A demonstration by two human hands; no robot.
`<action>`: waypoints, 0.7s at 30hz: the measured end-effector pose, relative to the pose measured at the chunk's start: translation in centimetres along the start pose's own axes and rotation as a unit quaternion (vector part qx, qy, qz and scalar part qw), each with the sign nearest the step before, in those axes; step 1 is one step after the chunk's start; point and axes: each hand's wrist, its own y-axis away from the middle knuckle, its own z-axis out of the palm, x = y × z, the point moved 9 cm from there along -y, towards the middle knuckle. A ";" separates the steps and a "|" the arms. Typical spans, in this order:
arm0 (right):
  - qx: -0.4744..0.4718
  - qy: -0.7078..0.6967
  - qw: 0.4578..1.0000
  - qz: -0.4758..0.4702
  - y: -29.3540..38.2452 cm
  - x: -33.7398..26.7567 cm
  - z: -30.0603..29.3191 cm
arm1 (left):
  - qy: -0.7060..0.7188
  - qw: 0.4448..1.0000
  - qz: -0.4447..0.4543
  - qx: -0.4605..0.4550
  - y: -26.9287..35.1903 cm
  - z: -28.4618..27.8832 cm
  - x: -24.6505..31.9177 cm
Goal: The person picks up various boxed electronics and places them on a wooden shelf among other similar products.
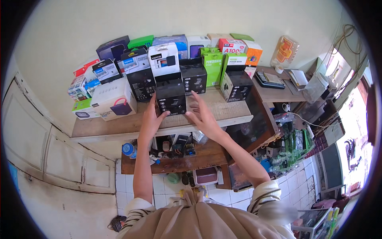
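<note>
A black cardboard box (171, 98) with a phone-holder picture stands near the front edge of the wooden shelf. My left hand (151, 118) touches its left side, thumb at the lower front. Beside its lower right corner is my right hand (204, 118), fingers spread, a small gap showing at the raised fingers. Just behind the box rises a white power bank box (164, 61). Similar black boxes stand behind to the right (194, 77) and farther right (237, 86). A white Bluetooth speaker box (113, 100) is left of my left hand.
Green power bank boxes (212, 67) and other cartons crowd the back of the shelf (235, 115) against the wall. Below is a wooden table (191, 164) with small parts and a blue-capped container (128, 149). A side ledge at right carries a black device (270, 80).
</note>
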 end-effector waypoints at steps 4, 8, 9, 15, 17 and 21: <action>0.003 0.016 1.000 -0.016 0.6 -0.3 0.7 | -0.054 0.997 0.036 0.030 1.2 0.3 1.7; 0.011 0.063 0.998 -0.002 1.7 -0.8 -0.2 | 0.042 0.999 0.027 0.012 1.9 1.2 2.2; 0.041 0.083 0.996 -0.014 2.0 -1.3 -0.8 | 0.035 0.999 0.022 0.002 2.0 1.5 2.4; 0.129 0.079 0.988 0.043 2.0 0.2 -5.9 | -0.008 0.998 0.049 -0.036 0.6 6.3 3.7; 0.111 0.105 0.988 -0.006 0.6 0.8 -6.5 | -0.064 0.993 0.103 0.009 0.0 6.5 4.5; 0.067 -0.010 0.997 -0.026 -2.0 4.6 -6.7 | -0.136 0.983 0.117 0.044 -1.2 7.1 4.8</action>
